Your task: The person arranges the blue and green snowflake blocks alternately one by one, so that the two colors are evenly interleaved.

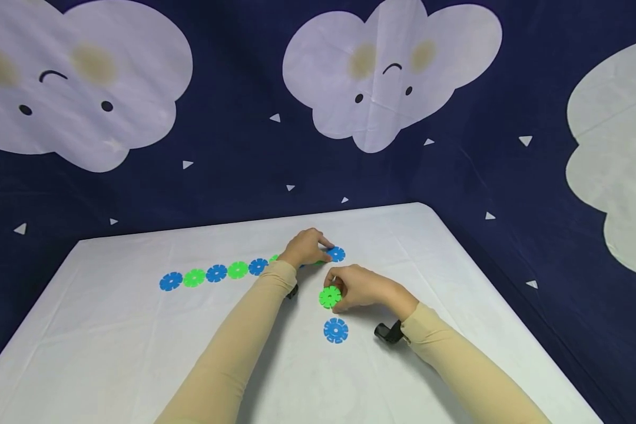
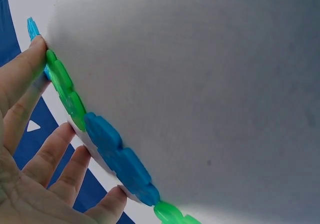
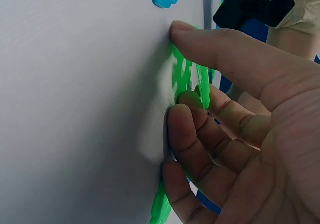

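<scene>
My left hand point(image 1: 305, 247) is at the right end of a row of notched flower-shaped discs. Its thumb and index finger pinch the end blue disc point(image 1: 337, 254) across its edges. The left wrist view shows a green disc point(image 2: 65, 88) beside that blue one, with the other fingers loosely extended. Nearer the body, my right hand point(image 1: 357, 287) holds a green notched disc point(image 1: 330, 297) between thumb and fingers. Two green edges show by those fingers in the right wrist view; another green piece point(image 3: 160, 204) is below, partly hidden by the fingers.
A loose blue disc point(image 1: 336, 331) lies on the white tabletop point(image 1: 111, 353), in front of my right hand. The row of alternating blue and green discs point(image 1: 216, 273) runs leftward. Behind the table hangs a dark blue cloth point(image 1: 233, 176) with white clouds.
</scene>
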